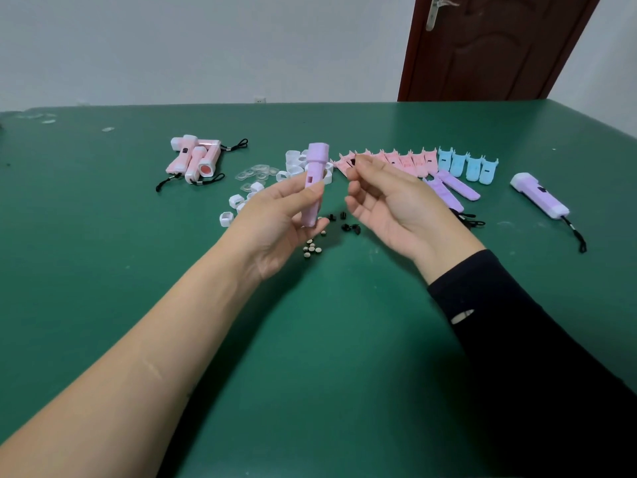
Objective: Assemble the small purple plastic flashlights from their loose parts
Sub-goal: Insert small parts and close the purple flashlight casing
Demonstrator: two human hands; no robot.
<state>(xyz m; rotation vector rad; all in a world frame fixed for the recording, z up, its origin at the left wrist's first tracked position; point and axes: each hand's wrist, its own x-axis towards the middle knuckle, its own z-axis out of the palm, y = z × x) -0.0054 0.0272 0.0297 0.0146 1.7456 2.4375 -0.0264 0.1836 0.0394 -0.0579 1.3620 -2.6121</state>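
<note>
L grip (278,219) w/ purple body (314,182), mid table (310,339).

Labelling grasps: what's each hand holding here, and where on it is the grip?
Left hand grips the purple flashlight body round its lower barrel, head up. Right hand pinches a small dark part at its fingertips; too small to identify.

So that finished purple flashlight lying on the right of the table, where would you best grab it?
Probably by the narrow purple barrel, coming straight down from above, fingers on its two long sides. The flashlight lies flat on the table, and the barrel is slimmer than the white head; the black lanyard trails off the near end, so avoid that end.
</note>
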